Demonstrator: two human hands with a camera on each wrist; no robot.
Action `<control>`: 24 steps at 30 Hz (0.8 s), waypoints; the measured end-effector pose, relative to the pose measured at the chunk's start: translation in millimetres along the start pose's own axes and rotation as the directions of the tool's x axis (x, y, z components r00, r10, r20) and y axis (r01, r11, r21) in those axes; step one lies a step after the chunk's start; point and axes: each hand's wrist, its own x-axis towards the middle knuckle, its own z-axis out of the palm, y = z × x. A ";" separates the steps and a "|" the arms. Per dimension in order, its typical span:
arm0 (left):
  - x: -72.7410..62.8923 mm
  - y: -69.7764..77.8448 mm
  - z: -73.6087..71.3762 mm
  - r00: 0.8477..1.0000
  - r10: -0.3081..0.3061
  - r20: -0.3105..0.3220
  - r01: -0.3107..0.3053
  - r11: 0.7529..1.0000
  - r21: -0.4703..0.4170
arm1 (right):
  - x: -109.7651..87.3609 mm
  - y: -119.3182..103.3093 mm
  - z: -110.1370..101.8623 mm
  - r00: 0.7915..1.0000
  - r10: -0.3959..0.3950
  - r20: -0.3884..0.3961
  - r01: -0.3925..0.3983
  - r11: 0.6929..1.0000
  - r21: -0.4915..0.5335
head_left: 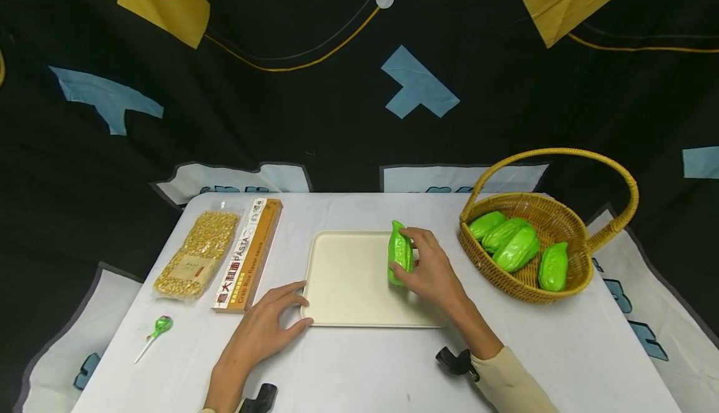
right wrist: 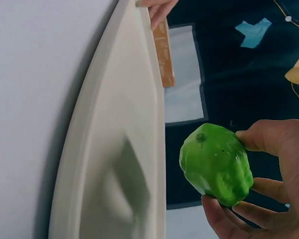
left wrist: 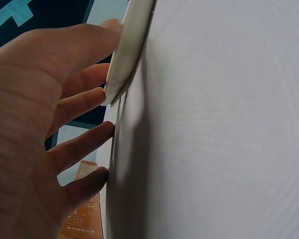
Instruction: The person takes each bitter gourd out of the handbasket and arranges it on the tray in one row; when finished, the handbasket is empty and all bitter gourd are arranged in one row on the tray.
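Observation:
Above the right half of the cream tray [head_left: 348,279] is a green bitter melon [head_left: 400,254], bumpy and glossy. My right hand [head_left: 429,269] holds it between thumb and fingers. In the right wrist view the bitter melon [right wrist: 217,164] shows end-on, raised off the tray [right wrist: 122,99], which bears a shadow. My left hand [head_left: 268,325] is at the tray's front left corner, fingers spread. The left wrist view has the thumb and two fingertips at the tray's rim [left wrist: 132,45], with the other fingers lower down near the tabletop.
A wicker basket [head_left: 584,279] with a tall handle stands at right, several green bitter melons [head_left: 517,249] inside. On the left lie a bag of yellow kernels [head_left: 205,244], a pasta box [head_left: 249,257] and a green lollipop [head_left: 163,324]. A dark curtain [head_left: 337,132] hangs behind the white table.

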 end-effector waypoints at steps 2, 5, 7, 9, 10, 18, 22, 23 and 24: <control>0.1 -0.1 0.2 1.000 0.003 -0.002 -0.003 1.000 -0.001 | 3.1 -2.7 5.6 1.000 0.007 0.010 -0.007 1.000 -0.006; 0.6 0.3 -0.5 1.000 0.005 -0.003 -0.005 1.000 -0.005 | 7.4 -4.9 14.3 1.000 0.005 0.023 -0.005 1.000 -0.009; 0.6 0.6 -0.8 1.000 0.005 -0.003 -0.005 1.000 -0.007 | 9.7 -6.5 19.8 0.999 0.005 0.034 -0.005 1.000 -0.004; 0.5 0.7 -0.6 1.000 0.010 -0.009 -0.010 1.000 -0.008 | 11.6 -7.9 25.4 0.999 0.004 0.044 -0.004 1.000 0.004; 0.6 0.6 -0.1 1.000 0.012 -0.012 -0.012 1.000 -0.007 | 12.6 -8.5 27.9 0.999 0.005 0.050 -0.005 1.000 0.010; 0.8 0.2 0.6 1.000 0.018 -0.018 -0.018 1.000 -0.010 | 23.7 -11.5 47.0 0.996 0.017 0.093 -0.019 0.999 0.026; 0.4 -0.3 0.5 1.000 0.016 -0.017 -0.016 1.000 -0.009 | 28.9 -12.2 57.7 0.994 0.028 0.108 -0.031 0.999 0.030; 0.1 -0.2 0.5 1.000 0.016 -0.017 -0.016 1.000 -0.009 | 29.8 -12.7 60.5 0.993 0.031 0.112 -0.035 0.999 0.032; -0.1 -0.2 0.5 1.000 0.014 -0.015 -0.014 1.000 -0.006 | 30.6 -13.3 63.4 0.992 0.033 0.119 -0.037 0.999 0.032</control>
